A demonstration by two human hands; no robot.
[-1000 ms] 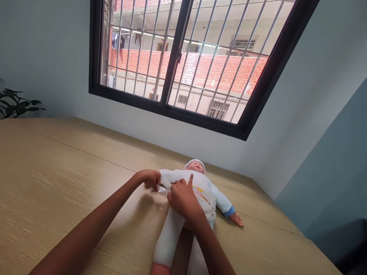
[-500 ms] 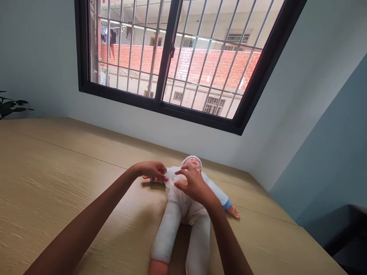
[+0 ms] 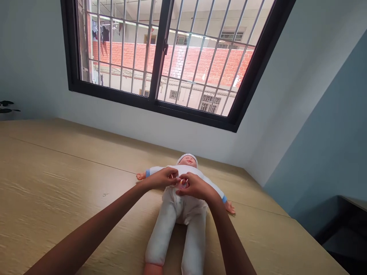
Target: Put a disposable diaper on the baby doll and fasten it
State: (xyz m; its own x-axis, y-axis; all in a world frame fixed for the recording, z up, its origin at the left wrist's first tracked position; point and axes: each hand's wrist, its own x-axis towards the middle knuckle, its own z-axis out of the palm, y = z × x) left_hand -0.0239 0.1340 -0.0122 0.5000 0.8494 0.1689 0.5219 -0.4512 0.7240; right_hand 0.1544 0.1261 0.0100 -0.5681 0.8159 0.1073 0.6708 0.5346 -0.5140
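A baby doll point(image 3: 190, 212) lies on its back, dressed in a white top with blue cuffs, a white cap and white leg coverings. Around its hips is a white, crinkled diaper point(image 3: 196, 210), with a small pink and yellow patch at the front waist. My left hand point(image 3: 168, 177) pinches the waist edge of the diaper with its fingertips. Right beside it, my right hand point(image 3: 195, 186) curls thumb and fingers around the front of the waist. The fingertips of both hands nearly meet, and the exact grip is partly hidden.
The doll rests on a wide wooden table point(image 3: 71, 183) set against the wall. Behind stands a black-framed window point(image 3: 155, 101) with metal bars. Plant leaves point(image 3: 8, 109) show at the left edge, and a dark piece of furniture point(image 3: 341, 229) stands at the right.
My left hand has moved right, from the doll's side to the middle of its waist, uncovering the doll's arm. My right hand has closed in at the waist. The view has shifted slightly.
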